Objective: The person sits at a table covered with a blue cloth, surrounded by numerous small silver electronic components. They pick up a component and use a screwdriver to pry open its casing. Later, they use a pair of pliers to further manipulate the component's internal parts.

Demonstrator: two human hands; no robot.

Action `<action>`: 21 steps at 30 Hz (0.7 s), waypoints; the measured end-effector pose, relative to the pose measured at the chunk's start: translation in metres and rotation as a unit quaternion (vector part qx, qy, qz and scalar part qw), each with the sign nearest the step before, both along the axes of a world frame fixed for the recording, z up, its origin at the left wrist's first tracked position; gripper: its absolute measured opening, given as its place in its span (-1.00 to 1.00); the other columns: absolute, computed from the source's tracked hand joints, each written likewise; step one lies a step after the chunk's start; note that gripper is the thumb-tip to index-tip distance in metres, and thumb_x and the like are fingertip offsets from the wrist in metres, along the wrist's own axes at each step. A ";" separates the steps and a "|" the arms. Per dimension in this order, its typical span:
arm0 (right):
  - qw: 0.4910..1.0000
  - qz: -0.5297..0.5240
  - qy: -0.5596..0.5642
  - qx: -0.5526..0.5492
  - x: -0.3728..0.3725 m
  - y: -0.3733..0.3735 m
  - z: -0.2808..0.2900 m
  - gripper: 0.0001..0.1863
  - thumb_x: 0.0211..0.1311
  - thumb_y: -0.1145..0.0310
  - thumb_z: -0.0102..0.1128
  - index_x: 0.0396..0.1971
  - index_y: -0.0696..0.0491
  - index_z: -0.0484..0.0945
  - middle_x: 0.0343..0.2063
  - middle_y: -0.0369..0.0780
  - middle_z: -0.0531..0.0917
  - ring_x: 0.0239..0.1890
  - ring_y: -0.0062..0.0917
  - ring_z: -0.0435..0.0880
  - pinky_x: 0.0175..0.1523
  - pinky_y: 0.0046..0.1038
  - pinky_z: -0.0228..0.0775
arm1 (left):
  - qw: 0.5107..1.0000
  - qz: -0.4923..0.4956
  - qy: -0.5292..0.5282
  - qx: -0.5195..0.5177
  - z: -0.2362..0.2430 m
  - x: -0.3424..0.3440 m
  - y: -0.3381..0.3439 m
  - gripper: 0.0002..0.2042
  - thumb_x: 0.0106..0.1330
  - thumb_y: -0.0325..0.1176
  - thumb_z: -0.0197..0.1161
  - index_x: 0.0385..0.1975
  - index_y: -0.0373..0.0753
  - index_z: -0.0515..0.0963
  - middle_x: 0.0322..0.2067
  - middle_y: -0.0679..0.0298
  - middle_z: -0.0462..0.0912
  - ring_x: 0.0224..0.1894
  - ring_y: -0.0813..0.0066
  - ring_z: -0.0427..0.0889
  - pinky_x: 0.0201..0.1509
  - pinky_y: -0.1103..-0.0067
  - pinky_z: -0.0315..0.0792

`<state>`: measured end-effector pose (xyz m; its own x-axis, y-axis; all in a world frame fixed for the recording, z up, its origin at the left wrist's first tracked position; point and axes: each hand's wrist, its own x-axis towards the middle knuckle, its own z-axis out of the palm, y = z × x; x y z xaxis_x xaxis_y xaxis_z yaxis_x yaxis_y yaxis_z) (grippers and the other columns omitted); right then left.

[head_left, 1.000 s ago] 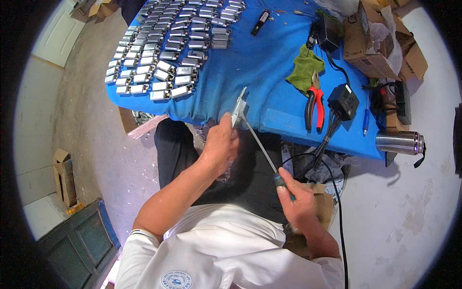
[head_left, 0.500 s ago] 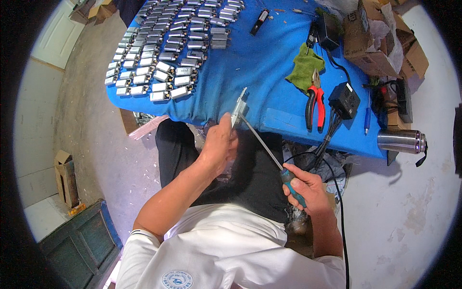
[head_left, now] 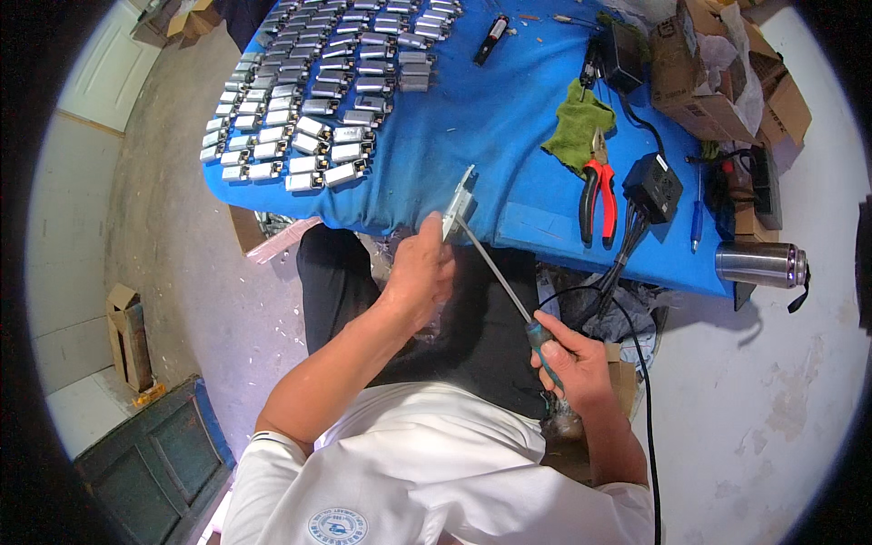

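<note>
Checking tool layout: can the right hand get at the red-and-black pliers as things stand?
Probably not without letting go: the right hand is closed around a screwdriver. Otherwise the way looks fairly free; the pliers lie uncovered, handles toward the person.

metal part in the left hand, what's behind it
Blue tablecloth shows behind the upper end of the metal part. Whatever lies directly behind it is covered, and the left hand hides the part's lower end.

The screwdriver (head_left: 510, 292) toward four o'clock has a smooth metal shaft, the casings (head_left: 328, 89) at eleven a silvery metallic sheen, the flask (head_left: 758, 264) at three glossy metal, and the surface (head_left: 500, 136) at one creased, matt blue cloth.
</note>
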<state>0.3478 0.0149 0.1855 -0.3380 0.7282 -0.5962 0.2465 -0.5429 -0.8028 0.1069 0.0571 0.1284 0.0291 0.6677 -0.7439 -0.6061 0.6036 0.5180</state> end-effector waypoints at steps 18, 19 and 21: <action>0.822 0.172 -0.295 0.456 -0.018 -0.019 -0.006 -0.51 0.12 0.46 0.21 0.12 0.02 0.44 -0.47 -0.13 0.58 -0.55 -0.28 0.57 -0.42 -0.34 0.47 | 1.000 0.016 0.001 0.006 0.005 0.008 -0.002 -0.54 0.35 0.16 -0.12 -0.69 0.00 0.12 -0.77 0.52 0.03 -0.74 0.64 -0.02 -0.66 0.63 -0.07; 0.796 0.180 -0.317 0.484 -0.019 -0.020 -0.008 -0.50 0.10 0.46 0.23 0.12 0.02 0.45 -0.48 -0.13 0.57 -0.57 -0.28 0.55 -0.44 -0.33 0.46 | 1.000 0.020 0.000 0.007 0.004 0.009 -0.002 -0.54 0.35 0.15 -0.11 -0.69 0.00 0.12 -0.77 0.52 0.03 -0.74 0.64 -0.01 -0.66 0.63 -0.07; 0.802 0.182 -0.304 0.482 -0.017 -0.019 -0.010 -0.51 0.15 0.43 0.21 0.13 0.04 0.44 -0.48 -0.18 0.58 -0.60 -0.41 0.53 -0.48 -0.42 0.42 | 1.000 0.030 -0.003 0.009 0.000 0.010 -0.002 -0.55 0.36 0.13 -0.11 -0.69 0.00 0.11 -0.77 0.52 0.03 -0.74 0.64 -0.01 -0.66 0.63 -0.07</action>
<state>0.3312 -0.0038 0.1756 -0.4927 0.8688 0.0489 0.7522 0.4534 -0.4781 0.1166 0.0552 0.1289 -0.0067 0.6820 -0.7314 -0.6437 0.5568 0.5250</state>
